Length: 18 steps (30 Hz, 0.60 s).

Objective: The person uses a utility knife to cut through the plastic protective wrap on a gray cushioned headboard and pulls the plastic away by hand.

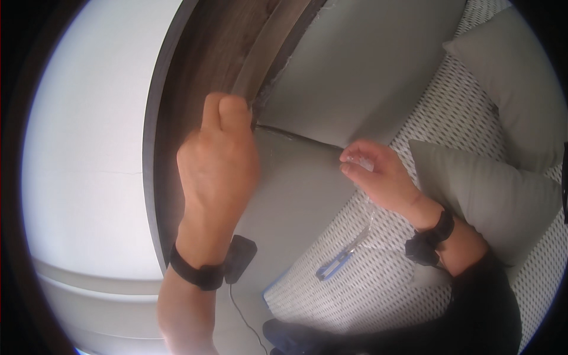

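My left hand [216, 154] is closed at the left end of a dark seam [299, 138] between two grey upholstered panels [355, 53]; what its fingers hold is hidden. My right hand [381, 177] has thumb and fingertips curled at the seam's right end, around a small clear crumpled piece [359, 163], perhaps plastic. Frayed edging runs along the panels' left side, beside a dark wooden board [219, 47]. Below my right hand, a blue-and-silver cutter [337, 260] lies on the patterned fabric surface.
A white wall or panel [89, 142] with a dark edge fills the left side. Two grey cushions [506, 106] [467, 189] lie on the patterned surface [313, 284] at the right. Dark devices are strapped to both wrists, with a cable hanging from the left one.
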Available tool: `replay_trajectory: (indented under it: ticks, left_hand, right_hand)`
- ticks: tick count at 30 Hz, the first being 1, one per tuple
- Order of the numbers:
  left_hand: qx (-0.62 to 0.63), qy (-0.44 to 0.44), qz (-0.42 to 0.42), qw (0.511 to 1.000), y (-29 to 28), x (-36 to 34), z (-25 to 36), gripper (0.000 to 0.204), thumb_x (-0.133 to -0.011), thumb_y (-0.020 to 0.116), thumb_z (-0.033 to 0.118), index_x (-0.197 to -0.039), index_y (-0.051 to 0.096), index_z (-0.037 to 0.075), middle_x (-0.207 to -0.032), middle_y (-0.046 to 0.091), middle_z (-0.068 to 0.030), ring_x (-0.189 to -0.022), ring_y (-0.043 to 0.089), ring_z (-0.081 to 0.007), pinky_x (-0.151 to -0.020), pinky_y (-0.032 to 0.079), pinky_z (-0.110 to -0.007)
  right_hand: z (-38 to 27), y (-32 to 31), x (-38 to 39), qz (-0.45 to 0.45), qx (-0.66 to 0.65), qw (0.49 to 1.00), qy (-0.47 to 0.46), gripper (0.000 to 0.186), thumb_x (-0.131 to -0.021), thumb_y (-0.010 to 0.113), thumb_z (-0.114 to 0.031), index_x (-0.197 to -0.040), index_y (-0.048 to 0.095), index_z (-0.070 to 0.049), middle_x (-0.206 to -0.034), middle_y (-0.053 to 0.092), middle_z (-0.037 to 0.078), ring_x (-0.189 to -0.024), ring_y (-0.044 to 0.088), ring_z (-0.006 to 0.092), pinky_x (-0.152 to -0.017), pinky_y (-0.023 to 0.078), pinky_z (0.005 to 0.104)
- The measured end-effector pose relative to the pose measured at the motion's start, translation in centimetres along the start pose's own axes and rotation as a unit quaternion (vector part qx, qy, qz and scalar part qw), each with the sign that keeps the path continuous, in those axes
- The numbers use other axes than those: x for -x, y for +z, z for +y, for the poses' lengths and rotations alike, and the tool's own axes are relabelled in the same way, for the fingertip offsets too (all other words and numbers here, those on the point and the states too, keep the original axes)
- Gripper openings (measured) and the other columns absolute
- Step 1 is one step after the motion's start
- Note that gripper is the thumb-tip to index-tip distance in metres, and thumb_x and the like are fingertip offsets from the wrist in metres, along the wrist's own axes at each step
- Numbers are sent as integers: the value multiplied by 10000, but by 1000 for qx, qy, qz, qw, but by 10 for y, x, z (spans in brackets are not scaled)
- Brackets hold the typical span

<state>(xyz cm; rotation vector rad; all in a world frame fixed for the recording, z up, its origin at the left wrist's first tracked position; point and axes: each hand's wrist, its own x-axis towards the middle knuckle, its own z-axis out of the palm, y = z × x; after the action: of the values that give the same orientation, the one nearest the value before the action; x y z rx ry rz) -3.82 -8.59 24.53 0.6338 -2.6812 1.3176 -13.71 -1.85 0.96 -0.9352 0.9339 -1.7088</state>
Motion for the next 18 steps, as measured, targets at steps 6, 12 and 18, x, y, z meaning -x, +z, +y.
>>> replay_trajectory:
  ticks: [6, 12, 18]
  left_hand:
    - [132, -8, 111, 985, 14, -5, 6, 146, -907, 680, 13, -922, 538, 46, -879, 624, -117, -593, 629, -274, -526, 514, -375]
    - [337, -233, 42, 912, 5, -5, 17, 73, -965, 645, 39, -967, 579, 6, -811, 654, -101, -644, 632, -192, -575, 501, -315]
    - [485, -335, 23, 807, 0, -13, 12, 85, -998, 618, 69, -1027, 616, -11, -811, 655, -61, -698, 596, -101, -625, 480, -250]
  right_hand:
    - [-1, 0, 1, 6, 28, 999, -19, 212, -930, 690, -216, -1014, 663, -24, -919, 685, 76, -665, 595, 140, -646, 498, 314]
    - [-3, -1, 1, -4, 21, 1000, 5, 216, -933, 685, -225, -1011, 664, -24, -915, 673, 67, -630, 569, 129, -619, 482, 306]
    - [-3, -1, 1, -10, 20, 1000, -2, 195, -937, 689, -206, -1017, 660, -30, -904, 653, 53, -626, 565, 107, -571, 470, 294]
